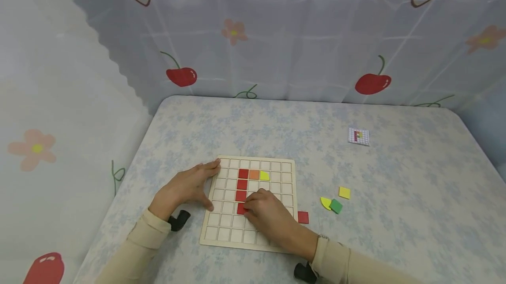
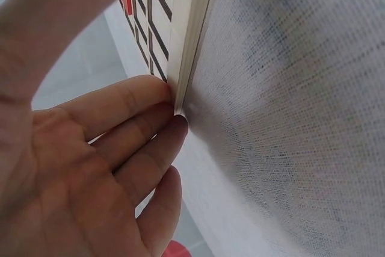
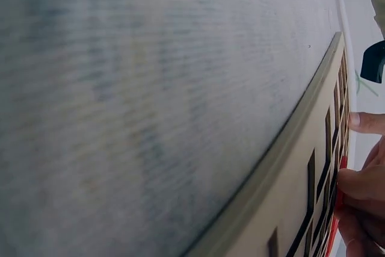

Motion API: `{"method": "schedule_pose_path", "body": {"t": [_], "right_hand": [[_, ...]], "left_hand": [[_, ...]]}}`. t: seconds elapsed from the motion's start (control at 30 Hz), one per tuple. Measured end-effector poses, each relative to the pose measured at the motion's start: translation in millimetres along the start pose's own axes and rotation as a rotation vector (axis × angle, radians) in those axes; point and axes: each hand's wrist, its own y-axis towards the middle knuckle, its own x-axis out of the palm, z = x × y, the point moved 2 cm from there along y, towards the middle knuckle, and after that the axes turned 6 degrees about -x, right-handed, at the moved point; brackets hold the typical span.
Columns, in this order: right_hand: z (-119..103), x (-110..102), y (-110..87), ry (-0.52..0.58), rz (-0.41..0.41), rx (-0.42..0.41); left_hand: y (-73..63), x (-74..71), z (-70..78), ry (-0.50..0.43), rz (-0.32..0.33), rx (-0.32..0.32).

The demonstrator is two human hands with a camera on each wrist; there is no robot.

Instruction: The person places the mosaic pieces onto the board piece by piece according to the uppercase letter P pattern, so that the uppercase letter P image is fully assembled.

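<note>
A pale wooden grid board (image 1: 223,234) lies on the table. On it, red square tiles (image 1: 242,184) run down one column, with an orange square tile (image 1: 254,174) and a yellow quarter-round tile (image 1: 264,176) beside the top one. My right hand (image 1: 272,218) pinches the lowest red tile (image 1: 240,208) at its cell; its fingertips are partly hidden in the head view. The fingers of my left hand (image 1: 186,189) are spread, touching the board's left edge, as the left wrist view (image 2: 108,148) of that hand also shows.
Right of the board lie a red square tile (image 1: 303,217), a yellow rounded tile (image 1: 326,203), a green tile (image 1: 335,206) touching it and a yellow square tile (image 1: 344,192). Farther back is a small pattern card (image 1: 359,136). A printed curtain (image 1: 276,55) hangs behind the table.
</note>
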Motion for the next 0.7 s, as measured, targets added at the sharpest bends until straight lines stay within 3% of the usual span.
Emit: {"method": "schedule_pose_path", "body": {"t": [0.33,0.7], "right_hand": [[-6.0,1.5,8.5,-0.063,-0.016,0.007],[-5.3,0.6,-1.5,-0.059,-0.044,-0.003]], "left_hand": [[-1.3,-4.3,2.7,-0.015,0.002,0.007],[-2.6,-2.1,2.4,-0.013,0.0,0.002]]}}
